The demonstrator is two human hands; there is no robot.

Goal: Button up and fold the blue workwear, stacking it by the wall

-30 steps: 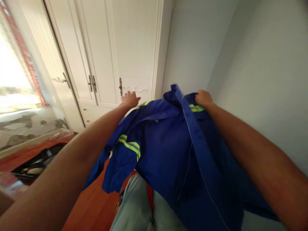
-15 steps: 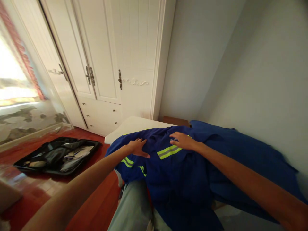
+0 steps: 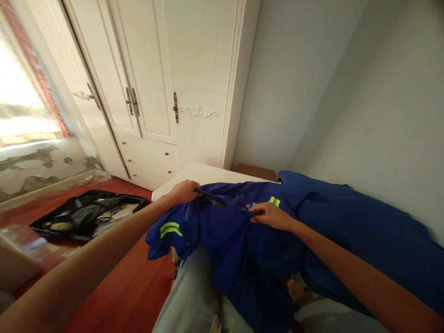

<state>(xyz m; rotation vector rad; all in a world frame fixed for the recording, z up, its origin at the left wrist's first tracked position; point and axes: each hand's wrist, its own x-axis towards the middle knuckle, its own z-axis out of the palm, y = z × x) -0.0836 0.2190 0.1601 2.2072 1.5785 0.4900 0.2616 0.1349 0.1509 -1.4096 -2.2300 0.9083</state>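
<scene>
A blue work jacket [image 3: 222,231] with yellow-and-grey reflective strips lies spread over a white tabletop [image 3: 201,173] and hangs down in front over my legs. My left hand [image 3: 187,190] is closed on the jacket's edge near the far side, at the collar or front opening. My right hand [image 3: 267,216] pinches the cloth beside the white lettering on the chest. Between the hands the fabric is lifted and gapes a little. A reflective strip [image 3: 170,229] shows on the sleeve at the left, and part of another appears just above my right hand.
More blue cloth [image 3: 354,222] spreads to the right along the wall. A black open suitcase [image 3: 90,215] with clothes lies on the red floor [image 3: 118,296] at the left. A white wardrobe [image 3: 149,111] stands behind the table.
Both hands lay spread over the jacket before and now grip its cloth. The left has moved up and left. The front has been pulled open, and the broad chest strip is no longer visible.
</scene>
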